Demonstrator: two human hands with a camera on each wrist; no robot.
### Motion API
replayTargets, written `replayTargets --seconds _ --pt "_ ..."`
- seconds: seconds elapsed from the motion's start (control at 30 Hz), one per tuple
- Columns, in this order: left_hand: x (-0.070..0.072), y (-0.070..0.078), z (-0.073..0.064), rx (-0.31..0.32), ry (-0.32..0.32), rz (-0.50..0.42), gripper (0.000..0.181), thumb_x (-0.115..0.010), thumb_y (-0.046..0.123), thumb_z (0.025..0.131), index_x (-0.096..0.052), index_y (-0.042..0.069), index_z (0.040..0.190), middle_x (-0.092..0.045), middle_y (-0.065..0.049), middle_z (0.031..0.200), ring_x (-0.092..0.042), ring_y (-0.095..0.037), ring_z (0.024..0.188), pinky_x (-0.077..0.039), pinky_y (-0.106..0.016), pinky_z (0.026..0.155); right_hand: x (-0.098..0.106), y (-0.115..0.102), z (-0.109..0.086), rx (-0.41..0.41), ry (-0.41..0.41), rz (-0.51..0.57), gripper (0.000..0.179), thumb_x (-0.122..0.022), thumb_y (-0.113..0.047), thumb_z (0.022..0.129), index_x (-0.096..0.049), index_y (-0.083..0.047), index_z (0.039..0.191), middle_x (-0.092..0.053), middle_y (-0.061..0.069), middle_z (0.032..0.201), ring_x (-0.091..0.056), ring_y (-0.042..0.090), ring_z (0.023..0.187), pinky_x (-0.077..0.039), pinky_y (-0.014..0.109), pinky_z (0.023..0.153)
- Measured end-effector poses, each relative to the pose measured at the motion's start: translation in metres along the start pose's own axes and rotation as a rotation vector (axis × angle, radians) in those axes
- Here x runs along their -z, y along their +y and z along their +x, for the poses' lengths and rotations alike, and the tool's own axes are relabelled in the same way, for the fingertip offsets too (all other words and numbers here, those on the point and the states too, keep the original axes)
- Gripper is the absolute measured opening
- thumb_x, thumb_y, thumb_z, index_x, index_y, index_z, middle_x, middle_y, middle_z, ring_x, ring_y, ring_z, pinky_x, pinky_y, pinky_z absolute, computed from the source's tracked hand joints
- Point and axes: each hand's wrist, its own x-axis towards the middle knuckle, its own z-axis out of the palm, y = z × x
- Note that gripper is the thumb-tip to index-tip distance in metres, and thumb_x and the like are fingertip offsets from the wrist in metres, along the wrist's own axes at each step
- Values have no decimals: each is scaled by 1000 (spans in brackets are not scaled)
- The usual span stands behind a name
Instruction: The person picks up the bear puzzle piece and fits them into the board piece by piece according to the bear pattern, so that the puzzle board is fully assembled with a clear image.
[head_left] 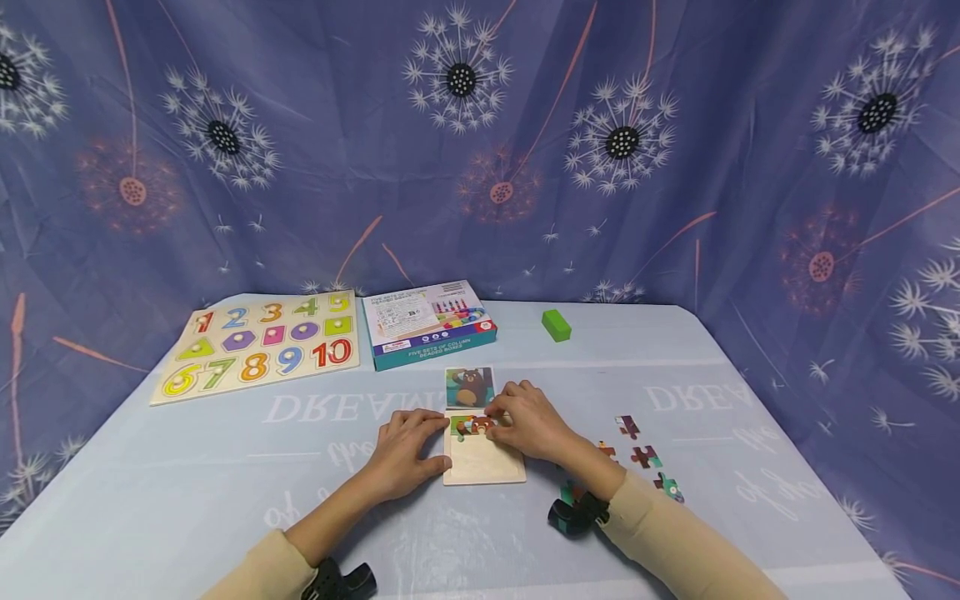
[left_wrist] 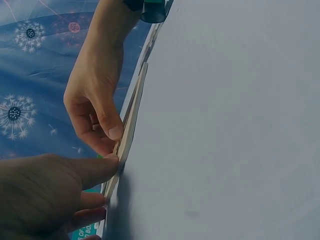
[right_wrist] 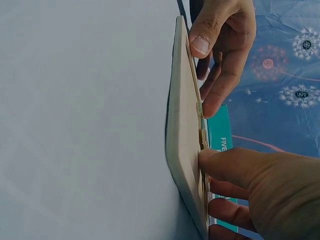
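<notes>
A shallow wooden puzzle board (head_left: pixel 483 462) lies on the table, its upper left part filled with joined jigsaw pieces (head_left: pixel 463 427) that show green and part of a brown bear. My left hand (head_left: pixel 405 454) rests along the board's left edge, forefinger near the upper corner and thumb lower down, fingers mostly straight. With thumb and forefinger, my right hand (head_left: pixel 528 421) pinches a puzzle piece (head_left: pixel 482 425) with the bear's face, low over the upper part of the board. Its fingers partly cover the piece. Just behind the board sits a bear picture card (head_left: pixel 470 388).
Several loose jigsaw pieces (head_left: pixel 645 457) lie right of the board, some behind my right forearm. Farther back are a number puzzle board (head_left: pixel 258 346), a beaded-boxes carton (head_left: pixel 431 321) and a green block (head_left: pixel 556 325). A dandelion-print curtain (head_left: pixel 337 125) hangs behind the table.
</notes>
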Motion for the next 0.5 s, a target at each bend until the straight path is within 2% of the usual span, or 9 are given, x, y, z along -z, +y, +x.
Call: replayTargets --seconds 0.27,0.5 --pt "1 0 0 -4 2 -2 50 -74 24 77 -61 10 122 -56 -6 128 -41 -28 115 -28 -52 94 1 0 -1 -9 21 30 28 -78 -30 74 -73 -14 97 -59 -2 89 -44 13 84 -37 34 78" --pt "1 0 0 -6 3 -3 50 -74 24 77 -61 10 123 -56 -6 128 -41 -28 115 -28 -51 95 0 0 -1 -3 10 13 28 -78 -30 74 -73 -14 96 -60 -2 88 -44 13 84 -37 32 77"
